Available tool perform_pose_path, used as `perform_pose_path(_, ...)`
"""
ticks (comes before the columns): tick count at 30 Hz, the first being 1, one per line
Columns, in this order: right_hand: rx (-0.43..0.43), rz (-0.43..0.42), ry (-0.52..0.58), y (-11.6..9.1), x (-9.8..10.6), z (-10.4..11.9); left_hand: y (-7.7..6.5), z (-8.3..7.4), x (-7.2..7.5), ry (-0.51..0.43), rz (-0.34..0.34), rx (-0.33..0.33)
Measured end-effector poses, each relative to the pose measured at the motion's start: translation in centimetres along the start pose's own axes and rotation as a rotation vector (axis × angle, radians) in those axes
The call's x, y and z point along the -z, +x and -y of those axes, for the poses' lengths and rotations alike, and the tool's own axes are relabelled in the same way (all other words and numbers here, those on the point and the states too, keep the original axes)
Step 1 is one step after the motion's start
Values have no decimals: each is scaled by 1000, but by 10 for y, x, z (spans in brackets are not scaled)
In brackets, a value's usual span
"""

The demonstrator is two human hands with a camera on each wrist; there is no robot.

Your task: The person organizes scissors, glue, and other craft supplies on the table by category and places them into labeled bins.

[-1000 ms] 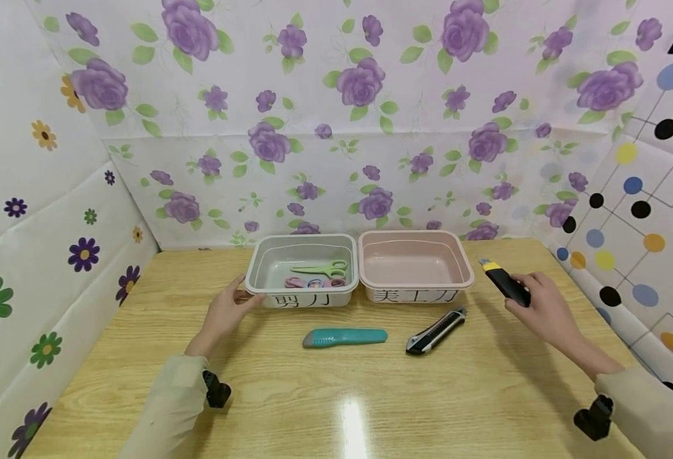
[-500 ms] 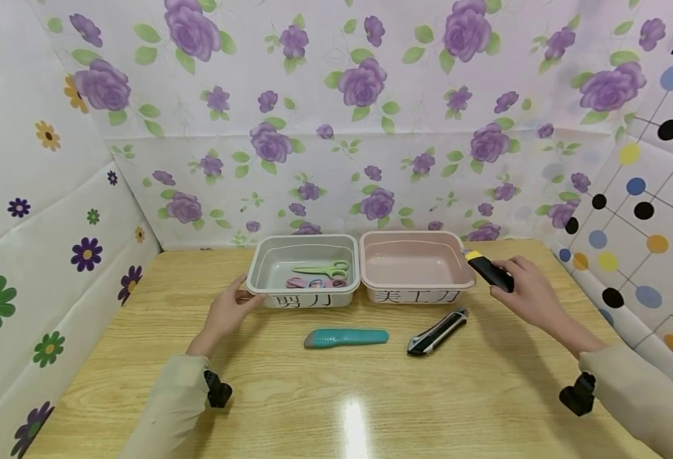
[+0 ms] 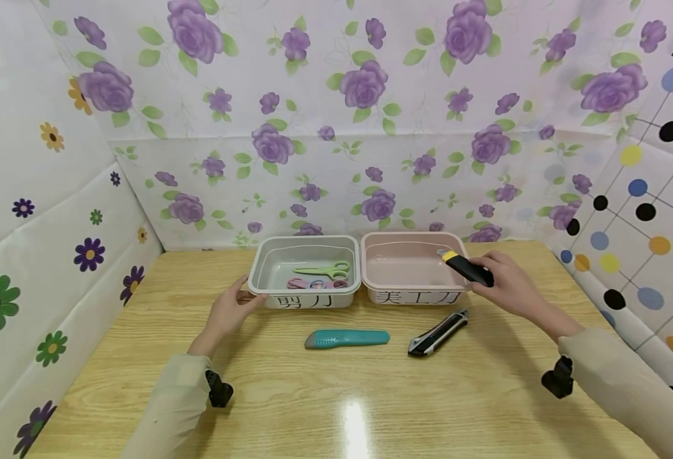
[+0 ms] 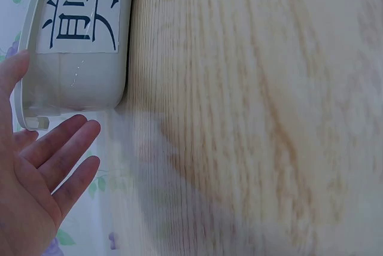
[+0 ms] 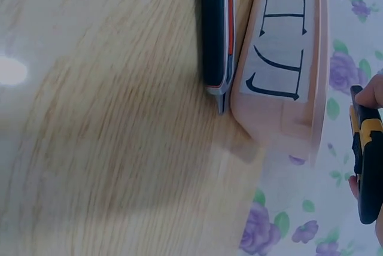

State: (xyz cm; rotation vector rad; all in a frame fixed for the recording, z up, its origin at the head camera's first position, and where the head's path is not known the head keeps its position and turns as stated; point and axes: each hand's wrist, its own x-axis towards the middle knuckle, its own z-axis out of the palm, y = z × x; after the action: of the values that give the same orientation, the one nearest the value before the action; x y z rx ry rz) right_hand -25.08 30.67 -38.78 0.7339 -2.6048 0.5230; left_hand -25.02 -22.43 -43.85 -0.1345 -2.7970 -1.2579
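My right hand (image 3: 511, 284) grips a black-and-yellow utility knife (image 3: 468, 268), its yellow tip reaching over the right part of the pink basket (image 3: 417, 285). In the right wrist view that knife (image 5: 368, 160) shows at the right edge, a thumb on it. My left hand (image 3: 230, 312) is at the front left corner of the grey basket (image 3: 262, 296). Its thumb touches the rim in the left wrist view, while the other fingers (image 4: 72, 154) extend nearly straight beside the corner. Green scissors (image 3: 327, 270) and pink-handled scissors (image 3: 297, 284) lie inside the grey basket.
A teal utility knife (image 3: 348, 338) lies on the wooden table (image 3: 290, 395) in front of the baskets. Right of it, a black-and-silver utility knife (image 3: 436, 335) lies slantwise near the pink basket. Flowered cloth (image 3: 325, 172) hangs behind both baskets.
My right hand has carried the black-and-yellow utility knife leftward, from beside the pink basket to over its right rim. The left hand has stayed at the grey basket's corner.
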Motion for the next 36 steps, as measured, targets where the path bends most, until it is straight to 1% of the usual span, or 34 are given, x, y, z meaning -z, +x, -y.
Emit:
perform_pose_path(8,46,50,33,12,-4,4,-1,-1,1,13,-5,4)
perform_pose_path(14,91,55,35,21,-7,8,-2,-3,1,15,-2,3)
perform_pose_path(20,97,67,44,28,-10,10,-2,-3,1,8,-3,-2)
perform_pose_path(25,112,80,22,34,-13,11,-1,-2,1,12,-3,-10)
perform_pose_path(31,109,114,25,43,-17,14,-2,-3,2,14,-7,-21)
perform_pose_path(36,106,149,32,48,-24,17,-2,-4,1,10,-4,-14)
